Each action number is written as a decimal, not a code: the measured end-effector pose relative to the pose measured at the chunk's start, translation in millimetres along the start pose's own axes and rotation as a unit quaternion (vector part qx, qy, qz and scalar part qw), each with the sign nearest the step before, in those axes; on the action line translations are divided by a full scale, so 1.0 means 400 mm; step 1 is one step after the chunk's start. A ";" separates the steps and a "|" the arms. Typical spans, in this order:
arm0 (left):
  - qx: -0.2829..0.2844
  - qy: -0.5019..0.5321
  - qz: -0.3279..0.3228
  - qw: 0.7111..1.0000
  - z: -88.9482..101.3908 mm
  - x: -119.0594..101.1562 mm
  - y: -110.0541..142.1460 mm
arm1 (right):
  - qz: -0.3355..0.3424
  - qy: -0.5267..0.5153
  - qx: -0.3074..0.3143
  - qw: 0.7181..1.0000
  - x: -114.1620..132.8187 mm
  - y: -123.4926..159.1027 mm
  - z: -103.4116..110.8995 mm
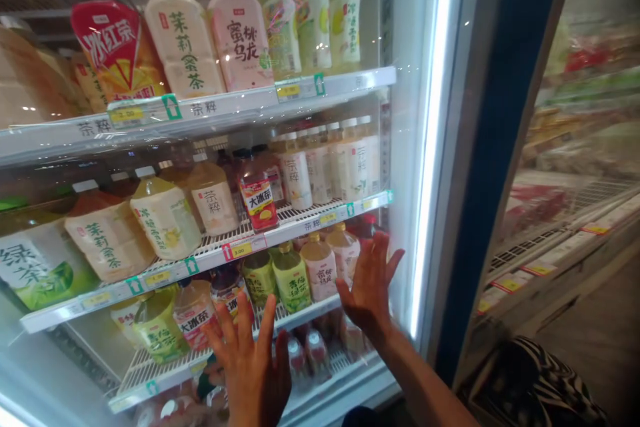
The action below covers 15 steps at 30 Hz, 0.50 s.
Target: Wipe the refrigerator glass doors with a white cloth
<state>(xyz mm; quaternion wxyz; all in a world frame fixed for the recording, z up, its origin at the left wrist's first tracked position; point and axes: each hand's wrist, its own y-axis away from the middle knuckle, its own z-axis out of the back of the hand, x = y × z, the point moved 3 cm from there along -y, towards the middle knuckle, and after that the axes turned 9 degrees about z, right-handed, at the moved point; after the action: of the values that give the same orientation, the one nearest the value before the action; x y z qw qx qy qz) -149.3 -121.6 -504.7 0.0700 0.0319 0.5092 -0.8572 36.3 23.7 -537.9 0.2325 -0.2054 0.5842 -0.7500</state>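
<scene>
My left hand (250, 360) is raised with its fingers spread, holding nothing, in front of the lower shelves of a lit drinks fridge. Beyond its fingertips stand a dark-labelled bottle (231, 288) and a red-and-white iced tea bottle (194, 313). To the right, my right hand (369, 280) is also open, palm toward the fridge, partly covering pink-labelled peach tea bottles (320, 270). Green tea bottles (291, 280) stand between the two hands. Glints hint at a glass pane before the shelves; whether either hand touches it I cannot tell.
Large tea bottles (183, 47) line the top shelf, and more bottles (210, 197) fill the middle one. A bright light strip (434, 133) and a dark frame (495, 147) edge the fridge. Blurred at right is another display shelf (560, 213); patterned fabric (535, 380) shows below.
</scene>
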 end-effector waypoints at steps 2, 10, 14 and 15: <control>-0.001 0.004 -0.003 1.000 -0.007 -0.019 -0.001 | -0.013 -0.005 0.006 1.000 -0.025 0.009 0.001; -0.016 -0.013 -0.019 1.000 -0.028 -0.038 -0.009 | -0.013 -0.014 0.004 1.000 -0.083 0.100 -0.010; -0.024 -0.007 -0.021 0.999 -0.028 -0.049 -0.016 | -0.067 -0.024 -0.035 0.997 -0.182 -0.061 0.016; -0.026 -0.003 -0.017 0.999 -0.027 -0.051 -0.016 | -0.072 -0.025 -0.034 0.997 -0.180 -0.063 0.018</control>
<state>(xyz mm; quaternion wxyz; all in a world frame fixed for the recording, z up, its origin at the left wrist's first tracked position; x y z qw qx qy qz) -130.3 -107.3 -501.7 0.0578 0.0184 0.5319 -0.8446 95.9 65.8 -514.3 0.1852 -0.2734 0.5867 -0.7394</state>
